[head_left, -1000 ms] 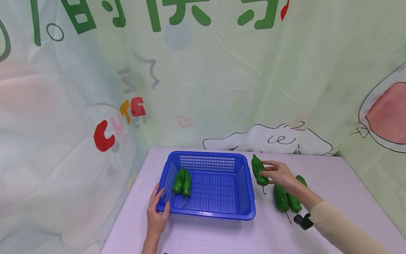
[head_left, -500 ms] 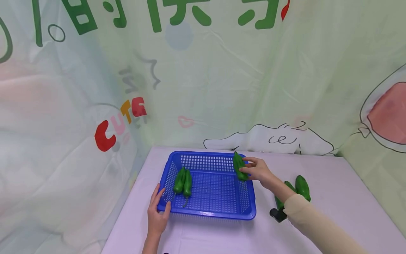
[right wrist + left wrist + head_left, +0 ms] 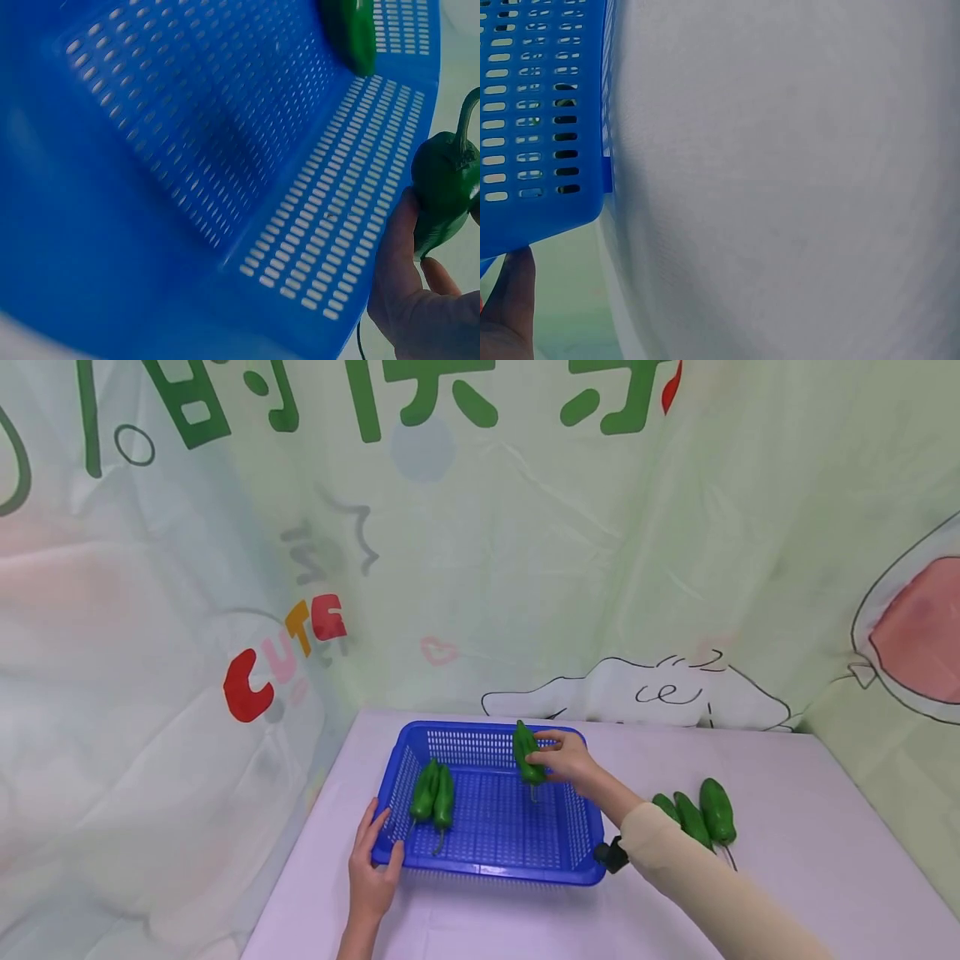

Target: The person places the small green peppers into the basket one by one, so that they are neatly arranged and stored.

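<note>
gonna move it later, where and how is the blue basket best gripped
Probably by the rim of the blue basket, one hand from outside at each short side: it is wide and open-topped, with two peppers lying inside, so keep it level. The left hand is at the near left corner.

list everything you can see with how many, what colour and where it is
Table: 1, pale lilac, lower part of head view
Basket: 1, blue, on the table
Peppers inside: 2, green, left part of the basket
Held pepper: 1, green, over the basket in head view
Loose peppers: 3, green, on the table right of the basket
Backdrop: sheet count unclear, pale green with printed lettering and drawings, around the table
Black device: 1, black, at right wrist
Sleeve: 1, cream, right arm
Left hand: 1, bare, touching basket's near left corner
Right hand: 1, bare, holding the pepper
</note>
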A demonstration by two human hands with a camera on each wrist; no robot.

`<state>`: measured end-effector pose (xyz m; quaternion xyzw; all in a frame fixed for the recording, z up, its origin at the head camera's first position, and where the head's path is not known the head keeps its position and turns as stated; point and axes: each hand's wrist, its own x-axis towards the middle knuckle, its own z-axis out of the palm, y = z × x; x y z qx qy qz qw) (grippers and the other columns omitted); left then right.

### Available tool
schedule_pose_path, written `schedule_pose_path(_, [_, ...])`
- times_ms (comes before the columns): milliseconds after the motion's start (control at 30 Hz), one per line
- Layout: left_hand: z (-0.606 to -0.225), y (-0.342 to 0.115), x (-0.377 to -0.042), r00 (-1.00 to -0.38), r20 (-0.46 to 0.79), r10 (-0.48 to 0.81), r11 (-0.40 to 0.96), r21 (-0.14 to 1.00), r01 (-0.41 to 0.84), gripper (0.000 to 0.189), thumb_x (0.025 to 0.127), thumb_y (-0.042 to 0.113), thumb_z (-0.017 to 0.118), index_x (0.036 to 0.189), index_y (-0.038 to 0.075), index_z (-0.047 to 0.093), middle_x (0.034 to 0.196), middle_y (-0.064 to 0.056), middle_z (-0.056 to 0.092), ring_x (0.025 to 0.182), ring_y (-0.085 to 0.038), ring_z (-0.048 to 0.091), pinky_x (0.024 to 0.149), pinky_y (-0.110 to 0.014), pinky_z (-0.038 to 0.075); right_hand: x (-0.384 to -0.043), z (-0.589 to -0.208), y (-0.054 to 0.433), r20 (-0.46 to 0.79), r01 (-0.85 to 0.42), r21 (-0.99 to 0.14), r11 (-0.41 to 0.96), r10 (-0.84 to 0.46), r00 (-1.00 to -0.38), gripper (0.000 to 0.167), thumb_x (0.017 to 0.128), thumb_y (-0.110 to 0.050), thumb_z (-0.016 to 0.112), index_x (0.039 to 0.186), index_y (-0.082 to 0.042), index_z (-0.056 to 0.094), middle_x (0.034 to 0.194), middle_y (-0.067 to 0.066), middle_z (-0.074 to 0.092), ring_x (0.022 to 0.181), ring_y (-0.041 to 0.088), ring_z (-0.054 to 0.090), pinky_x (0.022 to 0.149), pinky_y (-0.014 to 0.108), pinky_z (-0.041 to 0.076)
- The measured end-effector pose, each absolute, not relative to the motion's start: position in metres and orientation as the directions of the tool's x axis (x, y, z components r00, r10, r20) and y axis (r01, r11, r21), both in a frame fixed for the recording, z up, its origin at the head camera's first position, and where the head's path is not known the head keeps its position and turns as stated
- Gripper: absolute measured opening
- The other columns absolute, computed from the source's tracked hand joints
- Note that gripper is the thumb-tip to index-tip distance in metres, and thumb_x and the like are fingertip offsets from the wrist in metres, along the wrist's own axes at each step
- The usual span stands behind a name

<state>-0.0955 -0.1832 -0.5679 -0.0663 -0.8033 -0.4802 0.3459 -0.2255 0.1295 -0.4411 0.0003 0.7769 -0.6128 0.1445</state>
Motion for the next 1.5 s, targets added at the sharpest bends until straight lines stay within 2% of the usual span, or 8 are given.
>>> schedule_pose_path(200, [-0.566,-0.183,-0.094,-0.756,0.607,-0.244,0.532,0.736,0.419,0.052,0.081,-0.004,0.07,0.132,0.0,0.06,0.147,-0.022,0.045,0.134,-0.045,0.042,0.109,-0.01,0.025,-0.226,-0.447,0.101,-0.252,0.209,-0.954,0.217,-0.196,-0.948,0.055,0.088,0.001,0.066,0.139,0.009,0.046,0.128,0.035,0.053,0.11,0.045,0.062,0.082,0.047,0.058])
schedule_pose_path(433, [-0.548,-0.174,-0.089,-0.761,0.599,-0.251,0.508,0.75,0.423,0.052,0.077,-0.014,0.069,0.128,-0.011,0.058,0.143,-0.031,0.045,0.13,-0.053,0.041,0.108,-0.008,0.024,-0.235,-0.458,0.071,-0.309,0.275,-0.945,0.177,-0.206,-0.928,0.052,0.086,0.001,0.066,0.135,0.01,0.049,0.127,0.036,0.052,0.11,0.046,0.062,0.083,0.05,0.057])
schedule_pose_path(633, [-0.53,-0.17,-0.082,-0.755,0.61,-0.24,0.517,0.739,0.432,0.05,0.077,-0.014,0.069,0.126,-0.013,0.058,0.141,-0.033,0.046,0.127,-0.055,0.043,0.109,-0.011,0.027,-0.238,-0.47,0.044,-0.327,0.283,-0.938,0.201,-0.236,-0.915,0.053,0.085,0.001,0.067,0.134,0.011,0.048,0.127,0.035,0.051,0.112,0.048,0.06,0.086,0.053,0.055])
schedule_pose_path(867, [-0.531,-0.171,-0.084,-0.753,0.617,-0.228,0.512,0.734,0.447,0.049,0.077,-0.013,0.069,0.125,-0.013,0.059,0.14,-0.035,0.046,0.127,-0.057,0.042,0.109,-0.01,0.027,-0.239,-0.482,0.024,-0.359,0.32,-0.929,0.187,-0.245,-0.901,0.053,0.084,0.002,0.068,0.132,0.011,0.049,0.124,0.034,0.055,0.108,0.045,0.063,0.085,0.053,0.056])
schedule_pose_path(1133, [-0.531,-0.17,-0.082,-0.744,0.63,-0.223,0.512,0.725,0.46,0.049,0.076,-0.013,0.069,0.123,-0.015,0.059,0.138,-0.037,0.046,0.126,-0.059,0.042,0.11,-0.012,0.026,-0.24,-0.493,0.017,-0.372,0.31,-0.916,0.255,-0.248,-0.895,0.055,0.081,0.004,0.069,0.131,0.013,0.048,0.121,0.033,0.055,0.102,0.043,0.065,0.08,0.051,0.058])
schedule_pose_path(1500, [-0.53,-0.172,-0.084,-0.744,0.626,-0.234,0.518,0.728,0.449,0.049,0.076,-0.011,0.069,0.124,-0.014,0.059,0.139,-0.036,0.046,0.126,-0.057,0.043,0.111,-0.013,0.026,-0.242,-0.501,0.006,-0.368,0.288,-0.901,0.324,-0.222,-0.903,0.055,0.078,0.008,0.07,0.129,0.013,0.05,0.12,0.033,0.056,0.106,0.046,0.063,0.078,0.053,0.058])
